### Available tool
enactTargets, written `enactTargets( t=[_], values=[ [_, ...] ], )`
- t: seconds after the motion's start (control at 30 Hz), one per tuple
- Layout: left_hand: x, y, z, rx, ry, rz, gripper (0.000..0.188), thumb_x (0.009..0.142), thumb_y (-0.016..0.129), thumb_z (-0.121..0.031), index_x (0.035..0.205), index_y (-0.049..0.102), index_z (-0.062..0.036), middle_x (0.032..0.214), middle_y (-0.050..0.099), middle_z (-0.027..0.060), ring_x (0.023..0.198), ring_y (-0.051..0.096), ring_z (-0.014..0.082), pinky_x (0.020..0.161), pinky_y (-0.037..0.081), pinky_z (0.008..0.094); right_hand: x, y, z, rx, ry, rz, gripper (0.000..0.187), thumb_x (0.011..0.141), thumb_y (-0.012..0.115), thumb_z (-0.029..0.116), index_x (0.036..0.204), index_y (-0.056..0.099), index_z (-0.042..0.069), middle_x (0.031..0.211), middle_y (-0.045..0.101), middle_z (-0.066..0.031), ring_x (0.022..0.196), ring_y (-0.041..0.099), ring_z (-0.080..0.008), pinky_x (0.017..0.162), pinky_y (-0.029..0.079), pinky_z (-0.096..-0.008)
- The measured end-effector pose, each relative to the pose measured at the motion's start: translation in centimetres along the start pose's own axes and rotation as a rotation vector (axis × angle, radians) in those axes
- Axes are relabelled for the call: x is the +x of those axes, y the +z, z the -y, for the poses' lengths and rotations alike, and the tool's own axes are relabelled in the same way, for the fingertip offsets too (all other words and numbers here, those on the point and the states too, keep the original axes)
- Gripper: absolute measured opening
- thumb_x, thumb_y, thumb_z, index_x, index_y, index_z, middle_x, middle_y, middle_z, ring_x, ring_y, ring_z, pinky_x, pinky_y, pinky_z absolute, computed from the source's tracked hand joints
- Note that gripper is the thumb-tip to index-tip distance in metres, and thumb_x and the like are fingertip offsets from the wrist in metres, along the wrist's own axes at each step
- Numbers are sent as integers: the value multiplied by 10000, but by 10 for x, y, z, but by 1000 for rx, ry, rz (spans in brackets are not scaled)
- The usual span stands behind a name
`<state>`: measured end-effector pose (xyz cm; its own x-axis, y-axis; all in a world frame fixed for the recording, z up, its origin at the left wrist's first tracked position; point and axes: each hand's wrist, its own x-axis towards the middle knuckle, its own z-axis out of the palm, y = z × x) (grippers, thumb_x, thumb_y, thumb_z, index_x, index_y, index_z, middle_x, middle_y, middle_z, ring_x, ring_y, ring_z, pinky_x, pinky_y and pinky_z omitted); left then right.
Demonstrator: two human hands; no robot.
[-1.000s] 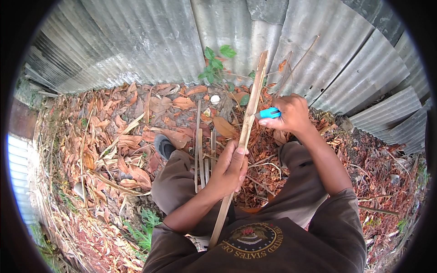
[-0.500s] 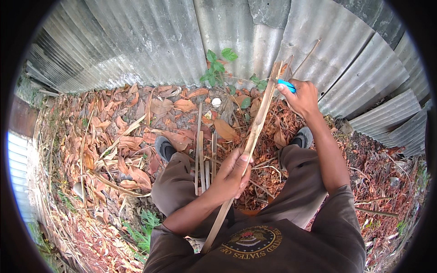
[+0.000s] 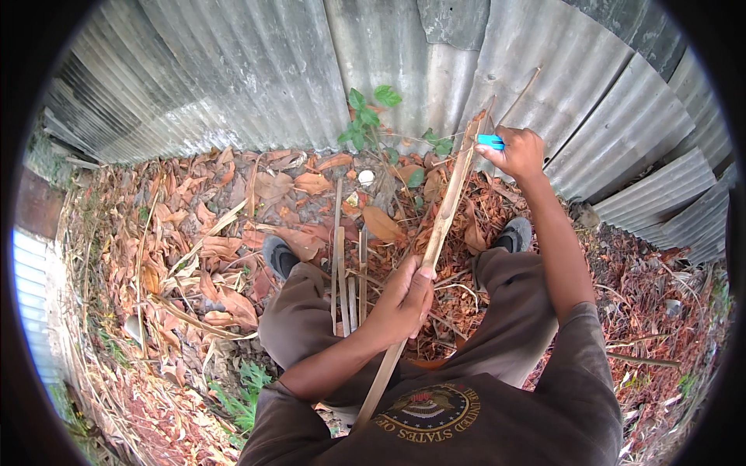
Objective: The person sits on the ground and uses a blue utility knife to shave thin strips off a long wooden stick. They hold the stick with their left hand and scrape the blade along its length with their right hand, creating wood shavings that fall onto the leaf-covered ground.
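Note:
A long split bamboo strip (image 3: 447,210), pale with brown patches, runs slanting from my lap up toward the metal wall. My left hand (image 3: 400,304) is wrapped round it about midway, thumb on top, and its lower end rests against my shirt. Close to the far end, my right hand (image 3: 519,153) is closed round a blue utility knife (image 3: 489,141). The knife's front touches the strip's right edge; its blade cannot be made out. Several narrower bamboo strips (image 3: 342,264) lie on the ground between my legs, left of my left hand.
A corrugated metal wall (image 3: 249,70) stands across the far side. In front of it grow a green plant (image 3: 364,124) and a thin stick (image 3: 519,95). Dry leaves (image 3: 221,248) cover the ground, with a small white round object (image 3: 366,177) among them. My shoes (image 3: 280,256) flank the strips.
The blue knife has turned more level against the strip, staying near its far end. My left hand and the strip have shifted slightly, with the same grip.

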<state>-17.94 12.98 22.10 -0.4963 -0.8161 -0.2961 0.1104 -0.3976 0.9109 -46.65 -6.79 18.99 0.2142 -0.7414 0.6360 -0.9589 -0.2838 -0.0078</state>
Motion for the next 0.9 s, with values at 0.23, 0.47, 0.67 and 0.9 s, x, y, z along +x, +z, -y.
enactTargets(
  t=[0.23, 0.47, 0.67, 0.9],
  values=[
    [-51, 0, 10, 33, -15, 196, 241, 1055, 304, -286, 1027, 404, -68, 562, 370, -1, 338, 322, 85, 322, 294, 240, -21, 11, -119, -53, 930, 417, 955, 833, 234, 816, 959, 719, 3, 1029, 658, -284, 1022, 638, -394, 872, 488, -480],
    [-25, -22, 35, -84, -43, -96, 249, 1052, 322, -294, 1047, 417, -64, 570, 388, -3, 348, 321, 78, 324, 308, 235, -15, 0, -86, 172, 840, 539, 937, 830, 328, 797, 826, 683, -70, 932, 644, -310, 965, 637, -379, 867, 466, -447],
    [-22, -27, 11, 74, 46, -168, 270, 1054, 319, -272, 1143, 432, -43, 563, 425, 8, 338, 324, 67, 343, 314, 206, 11, -55, 9, 482, 494, 529, 800, 844, 467, 728, 791, 691, -37, 551, 565, -179, 627, 641, -288, 649, 492, -403],
    [20, -13, -28, 1, 77, -166, 294, 1049, 348, -288, 1176, 434, -37, 726, 528, 61, 464, 480, 97, 462, 436, 233, -10, -82, 82, 489, 205, 471, 641, 772, 591, 695, 876, 737, 79, 576, 601, -145, 612, 644, -345, 601, 503, -448]
  ],
)
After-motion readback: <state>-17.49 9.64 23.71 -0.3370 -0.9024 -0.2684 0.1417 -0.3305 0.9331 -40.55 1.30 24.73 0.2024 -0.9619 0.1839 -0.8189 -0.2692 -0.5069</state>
